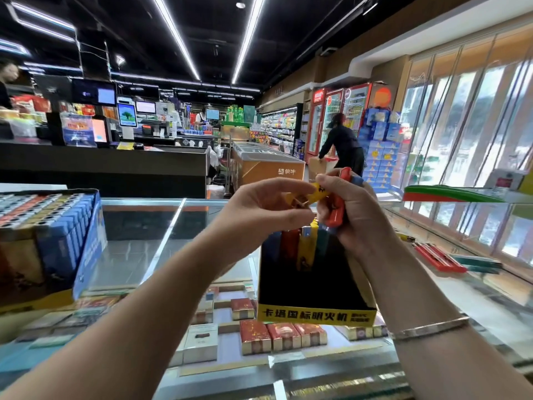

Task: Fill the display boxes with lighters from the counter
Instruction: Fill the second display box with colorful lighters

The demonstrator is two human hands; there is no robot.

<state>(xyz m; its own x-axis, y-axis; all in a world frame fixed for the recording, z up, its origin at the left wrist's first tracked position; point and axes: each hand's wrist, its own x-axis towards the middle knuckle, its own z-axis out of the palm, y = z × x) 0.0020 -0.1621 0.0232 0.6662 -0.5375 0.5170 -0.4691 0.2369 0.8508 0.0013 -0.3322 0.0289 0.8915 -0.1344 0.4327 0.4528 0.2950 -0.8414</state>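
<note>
While both hands work above it, a black display box (314, 287) with a yellow front strip of printed characters stands on the glass counter (138, 241), a short row of upright lighters (300, 243) in blue, orange, yellow and green filling only its back edge; the dark floor of the box in front of them lies open. The right hand (350, 210) grasps a bundle of lighters, an orange lighter (339, 203) foremost and a blue one showing behind it, directly over the box's rear row. The left hand (266, 206) pinches a yellow lighter (315, 193) between thumb and fingertips, touching the bundle. A thin bracelet (429, 327) circles the right wrist. To the left, near the counter's edge, a blue-sided display box (86, 255) sits packed full of lighters, well apart from the black one, with bare glass between them. To the right, loose red lighters (438, 256) and a green one lie on the counter. Cigarette packs (284, 336) show beneath the glass. Beyond the counter, a checkout desk (103, 166), a chest freezer (268, 164) and a person (343, 145) bending over a carton stand along the aisle.
</note>
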